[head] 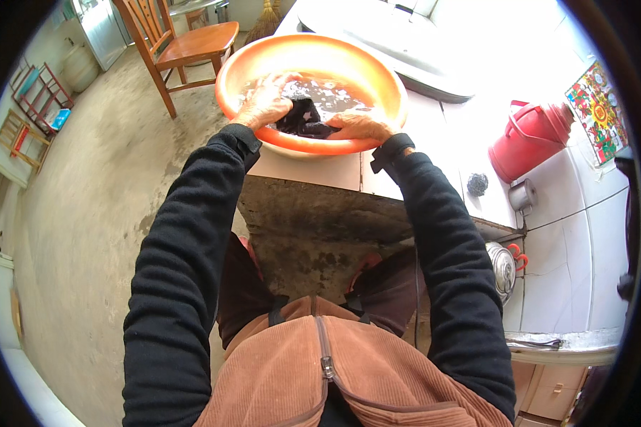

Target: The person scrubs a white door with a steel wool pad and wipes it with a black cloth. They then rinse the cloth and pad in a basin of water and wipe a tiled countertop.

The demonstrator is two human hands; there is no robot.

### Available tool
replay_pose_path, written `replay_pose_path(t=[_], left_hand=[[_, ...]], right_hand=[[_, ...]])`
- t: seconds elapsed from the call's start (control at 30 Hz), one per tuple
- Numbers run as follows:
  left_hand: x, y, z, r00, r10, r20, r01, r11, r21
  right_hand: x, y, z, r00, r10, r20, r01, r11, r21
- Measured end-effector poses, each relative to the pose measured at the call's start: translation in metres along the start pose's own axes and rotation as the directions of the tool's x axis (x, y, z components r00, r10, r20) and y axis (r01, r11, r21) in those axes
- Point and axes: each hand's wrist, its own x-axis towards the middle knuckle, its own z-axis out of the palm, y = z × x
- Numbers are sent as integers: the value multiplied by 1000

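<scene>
An orange plastic basin [310, 145] holding sudsy water sits on a white tiled counter. Inside it lies a wet black cloth [299, 115], bunched near the basin's close rim. My left hand [267, 101] reaches over the rim on the left, its thumb against the cloth and its fingers spread over the water. From the right, my right hand [362, 125] has its fingers on the cloth's right end, partly in the water. Whether the right fingers are closed around the fabric is hard to see.
A red thermos jug [531, 140], a steel scouring ball [477, 184] and a metal mug [522, 196] stand to the right, by the tiled wall. A large pan lid [427, 74] lies behind the basin. A wooden chair [197, 45] stands at the back left.
</scene>
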Motion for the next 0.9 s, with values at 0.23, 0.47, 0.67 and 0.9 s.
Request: replay_pose_path(t=[0.23, 0.47, 0.67, 0.9], left_hand=[[-6, 24, -15, 873, 59, 485, 44, 979, -198], [6, 9, -7, 897, 112, 427, 32, 948, -316], [3, 3, 0, 998, -27, 50, 40, 960, -276], [-1, -1, -1, 998, -2, 61, 5, 999, -36]], right_hand=[[-2, 30, 4, 852, -176, -494, 324, 917, 231], [-2, 30, 8, 893, 89, -442, 281, 657, 700], [-1, 21, 3, 732, 261, -629, 133, 851, 508], [7, 34, 13, 465, 189, -865, 74, 965, 251]])
